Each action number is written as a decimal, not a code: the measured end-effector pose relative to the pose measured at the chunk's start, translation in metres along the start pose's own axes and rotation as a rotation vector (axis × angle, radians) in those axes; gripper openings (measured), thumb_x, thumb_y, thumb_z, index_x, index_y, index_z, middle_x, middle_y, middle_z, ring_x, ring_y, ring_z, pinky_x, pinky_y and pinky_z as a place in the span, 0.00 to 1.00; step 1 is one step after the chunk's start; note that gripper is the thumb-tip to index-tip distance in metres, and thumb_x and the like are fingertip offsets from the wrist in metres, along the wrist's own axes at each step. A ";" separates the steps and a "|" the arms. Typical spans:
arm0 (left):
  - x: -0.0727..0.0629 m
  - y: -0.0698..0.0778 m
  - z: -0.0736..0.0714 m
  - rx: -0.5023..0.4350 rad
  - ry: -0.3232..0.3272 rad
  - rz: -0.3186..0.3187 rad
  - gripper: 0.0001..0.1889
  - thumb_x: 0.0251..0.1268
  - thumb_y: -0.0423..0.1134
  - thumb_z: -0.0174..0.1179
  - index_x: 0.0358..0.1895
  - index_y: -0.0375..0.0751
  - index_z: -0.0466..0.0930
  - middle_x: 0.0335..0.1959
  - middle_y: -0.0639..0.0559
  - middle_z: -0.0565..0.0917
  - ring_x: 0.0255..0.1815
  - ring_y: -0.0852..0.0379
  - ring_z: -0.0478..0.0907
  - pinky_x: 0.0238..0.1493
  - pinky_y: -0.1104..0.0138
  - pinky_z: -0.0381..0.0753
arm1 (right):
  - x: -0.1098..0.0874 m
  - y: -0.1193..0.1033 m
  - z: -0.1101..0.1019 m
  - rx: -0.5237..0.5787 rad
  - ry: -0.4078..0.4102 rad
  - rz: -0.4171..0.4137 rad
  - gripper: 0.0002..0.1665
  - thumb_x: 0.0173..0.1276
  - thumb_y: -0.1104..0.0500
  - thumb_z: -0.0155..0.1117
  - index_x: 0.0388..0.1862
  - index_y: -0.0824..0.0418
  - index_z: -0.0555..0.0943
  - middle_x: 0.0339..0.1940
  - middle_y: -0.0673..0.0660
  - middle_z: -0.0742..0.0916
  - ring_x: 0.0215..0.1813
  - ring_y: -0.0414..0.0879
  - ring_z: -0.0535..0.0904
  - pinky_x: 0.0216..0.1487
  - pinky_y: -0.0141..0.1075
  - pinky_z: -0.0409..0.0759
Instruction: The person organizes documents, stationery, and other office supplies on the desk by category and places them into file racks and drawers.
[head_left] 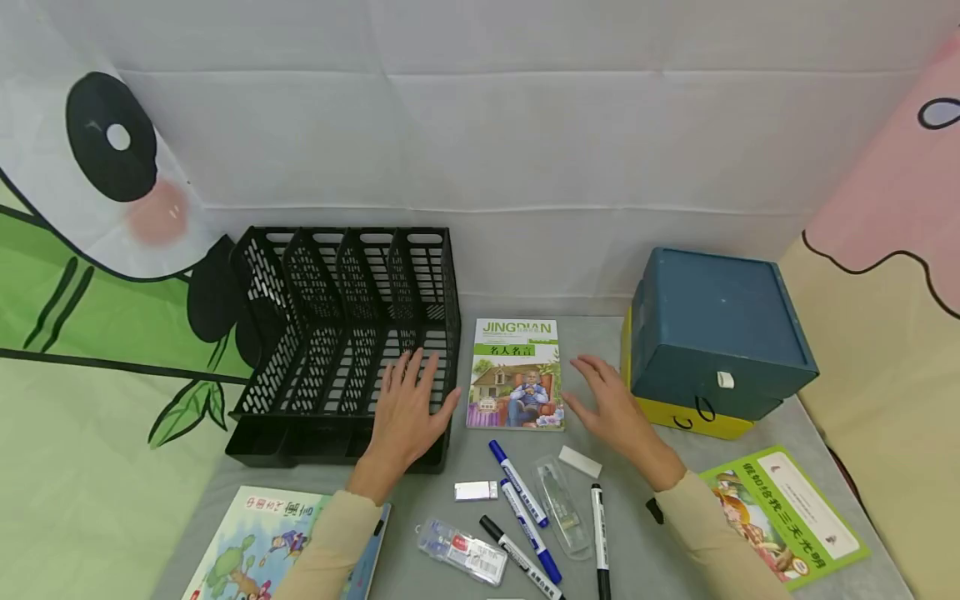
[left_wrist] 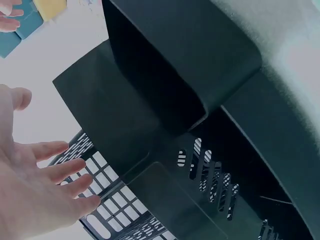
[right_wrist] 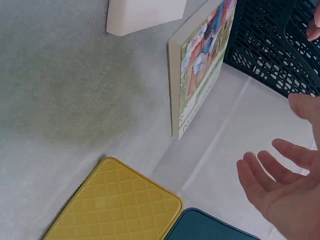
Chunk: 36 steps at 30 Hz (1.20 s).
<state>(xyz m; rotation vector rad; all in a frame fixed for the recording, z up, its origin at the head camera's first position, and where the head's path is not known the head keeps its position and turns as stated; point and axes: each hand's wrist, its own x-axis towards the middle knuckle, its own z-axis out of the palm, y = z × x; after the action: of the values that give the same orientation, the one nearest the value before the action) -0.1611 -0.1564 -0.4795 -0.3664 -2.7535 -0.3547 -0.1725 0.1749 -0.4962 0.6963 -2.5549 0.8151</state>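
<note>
My left hand (head_left: 408, 417) is over the right front part of a black slatted desk organizer (head_left: 345, 333), fingers spread and pointing at its compartments. In the left wrist view the fingers (left_wrist: 65, 175) are straight, with nothing in them. My right hand (head_left: 611, 404) hovers between a book (head_left: 516, 400) with a house and a seated figure on its cover and a stack of two storage boxes. Its fingers are spread and the palm is bare in the right wrist view (right_wrist: 285, 180). The book lies flat between my two hands.
A blue box (head_left: 727, 317) sits on a yellow one (head_left: 697, 419) at right. Several markers (head_left: 520, 483), white erasers (head_left: 476, 491), and clear plastic cases (head_left: 562, 508) lie in front. A green book (head_left: 787, 517) lies front right, an illustrated book (head_left: 255, 533) front left.
</note>
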 end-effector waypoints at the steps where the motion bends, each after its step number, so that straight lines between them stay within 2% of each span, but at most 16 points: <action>1: -0.001 0.000 0.000 0.002 0.015 0.006 0.37 0.72 0.58 0.60 0.75 0.37 0.68 0.73 0.33 0.70 0.75 0.33 0.63 0.74 0.38 0.59 | 0.000 0.000 -0.001 0.008 0.026 -0.015 0.33 0.65 0.63 0.76 0.65 0.71 0.76 0.62 0.70 0.80 0.63 0.65 0.77 0.60 0.59 0.78; 5: -0.006 0.001 0.002 -0.009 0.084 0.033 0.33 0.71 0.55 0.62 0.70 0.35 0.74 0.68 0.33 0.76 0.71 0.34 0.69 0.72 0.39 0.64 | -0.004 0.000 -0.005 0.025 0.094 -0.042 0.26 0.63 0.65 0.76 0.60 0.70 0.80 0.54 0.66 0.84 0.53 0.60 0.82 0.51 0.54 0.83; 9: -0.011 0.002 0.003 -0.030 0.167 0.070 0.29 0.69 0.50 0.67 0.65 0.32 0.79 0.61 0.32 0.81 0.65 0.33 0.75 0.67 0.39 0.70 | -0.009 -0.001 -0.009 0.050 0.124 -0.044 0.23 0.63 0.67 0.76 0.57 0.68 0.82 0.49 0.63 0.86 0.46 0.57 0.84 0.42 0.49 0.85; 16: -0.019 0.003 0.006 -0.053 0.271 0.124 0.24 0.64 0.45 0.71 0.56 0.30 0.84 0.52 0.33 0.86 0.55 0.34 0.81 0.59 0.42 0.78 | -0.020 0.000 -0.016 0.084 0.156 -0.065 0.21 0.61 0.70 0.76 0.53 0.68 0.84 0.47 0.63 0.87 0.42 0.56 0.85 0.37 0.49 0.86; 25: -0.030 0.007 0.010 -0.086 0.300 0.131 0.19 0.60 0.41 0.75 0.49 0.30 0.88 0.47 0.36 0.88 0.48 0.36 0.82 0.52 0.44 0.81 | -0.038 -0.004 -0.026 0.091 0.181 -0.049 0.23 0.56 0.73 0.78 0.51 0.66 0.85 0.44 0.60 0.88 0.39 0.53 0.86 0.34 0.47 0.86; 30: -0.035 0.009 0.013 -0.116 0.305 0.129 0.17 0.59 0.38 0.76 0.47 0.31 0.88 0.44 0.38 0.88 0.47 0.37 0.83 0.52 0.45 0.82 | -0.049 -0.005 -0.033 0.090 0.212 -0.050 0.26 0.52 0.75 0.79 0.51 0.66 0.86 0.41 0.58 0.89 0.36 0.51 0.86 0.31 0.40 0.85; 36: -0.040 0.008 0.017 -0.130 0.305 0.119 0.14 0.56 0.35 0.77 0.43 0.32 0.89 0.39 0.39 0.89 0.41 0.39 0.84 0.49 0.46 0.83 | -0.063 -0.004 -0.039 0.087 0.220 -0.009 0.23 0.53 0.75 0.78 0.50 0.67 0.86 0.43 0.60 0.90 0.36 0.50 0.87 0.31 0.35 0.84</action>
<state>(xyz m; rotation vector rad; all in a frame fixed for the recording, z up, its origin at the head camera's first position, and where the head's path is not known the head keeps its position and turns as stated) -0.1272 -0.1520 -0.5080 -0.4647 -2.4068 -0.5139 -0.1117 0.2178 -0.4946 0.6067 -2.3301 0.9492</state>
